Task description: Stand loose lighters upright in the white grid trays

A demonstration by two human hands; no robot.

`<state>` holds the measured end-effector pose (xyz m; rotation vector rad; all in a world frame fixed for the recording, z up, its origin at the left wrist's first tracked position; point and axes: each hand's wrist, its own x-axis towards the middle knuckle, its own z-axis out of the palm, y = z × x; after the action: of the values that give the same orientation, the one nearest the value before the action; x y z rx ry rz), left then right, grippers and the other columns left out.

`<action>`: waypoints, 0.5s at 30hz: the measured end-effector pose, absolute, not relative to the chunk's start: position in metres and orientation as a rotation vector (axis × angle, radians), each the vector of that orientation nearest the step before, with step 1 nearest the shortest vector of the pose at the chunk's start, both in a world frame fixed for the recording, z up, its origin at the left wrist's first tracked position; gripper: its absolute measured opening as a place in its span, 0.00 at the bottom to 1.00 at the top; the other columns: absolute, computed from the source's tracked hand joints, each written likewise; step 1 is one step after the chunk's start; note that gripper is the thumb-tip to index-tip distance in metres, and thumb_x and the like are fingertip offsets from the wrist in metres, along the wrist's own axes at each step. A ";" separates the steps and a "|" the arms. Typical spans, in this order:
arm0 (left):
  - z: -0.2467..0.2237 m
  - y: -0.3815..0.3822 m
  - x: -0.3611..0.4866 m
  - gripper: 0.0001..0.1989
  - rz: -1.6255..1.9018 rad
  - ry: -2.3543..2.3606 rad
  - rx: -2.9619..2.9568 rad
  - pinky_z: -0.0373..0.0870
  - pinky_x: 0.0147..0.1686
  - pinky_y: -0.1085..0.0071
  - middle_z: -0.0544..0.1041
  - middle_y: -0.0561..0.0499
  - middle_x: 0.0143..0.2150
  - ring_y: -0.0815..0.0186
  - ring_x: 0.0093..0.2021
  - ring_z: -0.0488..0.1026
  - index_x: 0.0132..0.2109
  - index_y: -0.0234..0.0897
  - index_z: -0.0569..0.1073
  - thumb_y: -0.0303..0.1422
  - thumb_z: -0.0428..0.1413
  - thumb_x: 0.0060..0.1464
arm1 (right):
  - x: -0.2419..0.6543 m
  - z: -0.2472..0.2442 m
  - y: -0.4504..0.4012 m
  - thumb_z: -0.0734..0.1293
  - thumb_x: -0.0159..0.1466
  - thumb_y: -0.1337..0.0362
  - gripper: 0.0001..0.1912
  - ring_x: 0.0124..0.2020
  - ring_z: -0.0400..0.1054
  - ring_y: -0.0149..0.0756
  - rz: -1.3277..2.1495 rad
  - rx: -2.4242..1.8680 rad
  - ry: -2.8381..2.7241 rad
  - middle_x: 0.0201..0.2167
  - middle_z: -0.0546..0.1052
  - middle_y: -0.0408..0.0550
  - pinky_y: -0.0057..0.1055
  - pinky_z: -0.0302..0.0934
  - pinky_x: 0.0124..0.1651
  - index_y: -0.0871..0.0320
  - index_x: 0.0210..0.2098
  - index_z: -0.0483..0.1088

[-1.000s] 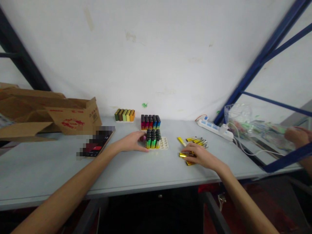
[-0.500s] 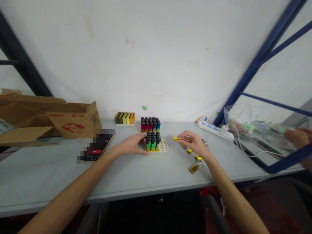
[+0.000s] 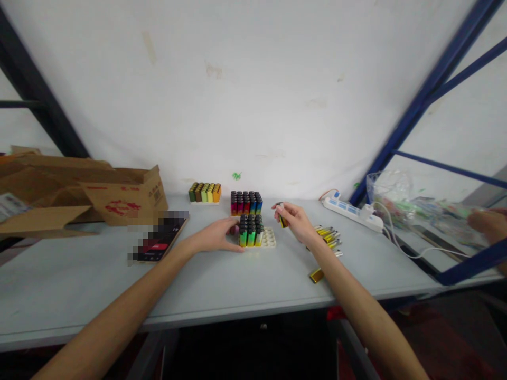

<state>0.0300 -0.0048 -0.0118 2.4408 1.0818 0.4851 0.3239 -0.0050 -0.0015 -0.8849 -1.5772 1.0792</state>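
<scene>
My left hand is curved around the left side of a white tray, thumb at the front and fingers behind. Upright lighters with black tops and green, lime and whitish bodies fill its left part; the round holes on its right show bare. Just right of the tray, my right hand pinches a yellow lighter with a dark top, tilted nearly upright above the table. Beyond my right wrist lie several loose yellow lighters, and a single one is nearer the front edge, partly behind my forearm.
Two more lighter sets, one red to blue and one green to orange, stand near the wall. A phone and cardboard box are left. Right are a power strip, plastic bags and another person's hand.
My right hand has moved left and up toward the tray, and the yellow lighter has turned from lying flat to nearly upright. My left hand stays at the tray.
</scene>
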 end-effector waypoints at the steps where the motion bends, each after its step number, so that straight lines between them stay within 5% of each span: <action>1: -0.012 -0.004 0.030 0.39 0.483 1.082 2.443 0.70 0.43 0.63 0.79 0.42 0.47 0.53 0.43 0.75 0.55 0.34 0.74 0.57 0.67 0.43 | 0.323 -0.003 -0.007 0.68 0.64 0.41 0.23 0.31 0.69 0.32 1.111 -0.880 -1.594 0.29 0.76 0.44 0.28 0.61 0.33 0.56 0.40 0.72; 8: -0.009 -0.006 0.030 0.40 0.465 1.066 2.445 0.69 0.42 0.64 0.79 0.42 0.49 0.55 0.42 0.74 0.58 0.34 0.73 0.56 0.67 0.44 | 0.313 -0.003 -0.016 0.66 0.64 0.37 0.25 0.17 0.45 0.25 1.122 -0.973 -1.572 0.19 0.56 0.32 0.24 0.41 0.19 0.53 0.39 0.67; 15: -0.011 -0.005 0.030 0.40 0.451 1.087 2.456 0.68 0.42 0.64 0.79 0.43 0.46 0.55 0.41 0.74 0.56 0.35 0.73 0.58 0.66 0.44 | 0.317 -0.022 -0.008 0.62 0.66 0.38 0.31 0.19 0.49 0.28 0.687 -1.169 -1.596 0.15 0.56 0.38 0.29 0.45 0.23 0.54 0.18 0.55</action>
<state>0.0295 -0.0046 -0.0108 2.4556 1.0871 0.4510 0.3168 -0.0081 -0.0222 -1.1687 -1.5960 0.6865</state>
